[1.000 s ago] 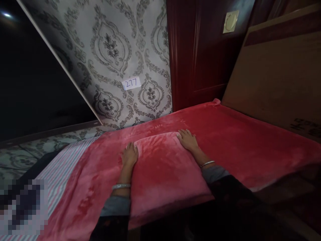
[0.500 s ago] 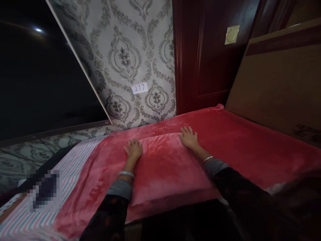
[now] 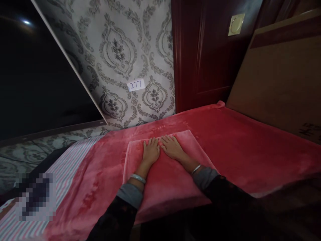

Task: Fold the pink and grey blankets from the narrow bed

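Note:
A pinkish-red plush blanket (image 3: 173, 177), folded over at the front, makes a roughly square flap. My left hand (image 3: 151, 150) lies flat on the flap near its far edge, fingers stretched out. Beside it, my right hand (image 3: 172, 147) rests palm down on the same flap, its fingers also extended and the thumbs almost meeting. Neither hand grips the cloth. Under the flap spreads a larger red plush cover (image 3: 240, 147) that reaches to the wall; I cannot tell whether both are one piece.
A striped sheet (image 3: 67, 167) shows at the left. A large dark screen (image 3: 45, 73) stands behind it. At the right a cardboard box (image 3: 281, 73) leans by a dark red wooden panel (image 3: 198, 60). A paper label (image 3: 136, 85) marked 277 is on the patterned wallpaper.
Both hands have slid inward over the flap, from near its two far corners to side by side at the middle of its far edge. The view has shifted slightly.

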Demonstrator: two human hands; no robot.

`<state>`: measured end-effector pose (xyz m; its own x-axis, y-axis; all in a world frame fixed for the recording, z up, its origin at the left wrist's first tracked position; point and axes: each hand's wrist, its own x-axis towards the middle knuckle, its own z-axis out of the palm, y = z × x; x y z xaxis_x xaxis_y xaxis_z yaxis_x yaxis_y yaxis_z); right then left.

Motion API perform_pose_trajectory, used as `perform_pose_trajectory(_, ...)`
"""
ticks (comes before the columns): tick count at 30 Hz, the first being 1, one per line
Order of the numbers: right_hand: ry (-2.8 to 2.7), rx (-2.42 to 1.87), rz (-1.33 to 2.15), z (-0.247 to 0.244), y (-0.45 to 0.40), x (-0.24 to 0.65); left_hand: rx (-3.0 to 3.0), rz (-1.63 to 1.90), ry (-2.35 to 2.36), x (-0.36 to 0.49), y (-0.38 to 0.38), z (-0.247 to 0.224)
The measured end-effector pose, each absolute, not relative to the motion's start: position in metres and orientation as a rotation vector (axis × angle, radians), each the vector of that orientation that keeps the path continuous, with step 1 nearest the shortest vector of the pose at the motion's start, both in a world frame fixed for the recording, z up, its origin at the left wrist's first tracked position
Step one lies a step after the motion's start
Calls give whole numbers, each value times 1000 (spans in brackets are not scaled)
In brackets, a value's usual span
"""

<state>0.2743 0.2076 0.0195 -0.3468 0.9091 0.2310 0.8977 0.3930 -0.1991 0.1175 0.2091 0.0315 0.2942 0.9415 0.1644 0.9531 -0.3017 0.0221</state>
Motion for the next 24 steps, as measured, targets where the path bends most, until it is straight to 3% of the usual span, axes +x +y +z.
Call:
perform_pose_trajectory(11,-2104,-1914,44,24,217,316,-2270,-308,-2030,98,214,44)
perform_pose_trajectory(24,-1535,-2209,166,12,222,365,-1798,-752,-2656,29,229,42)
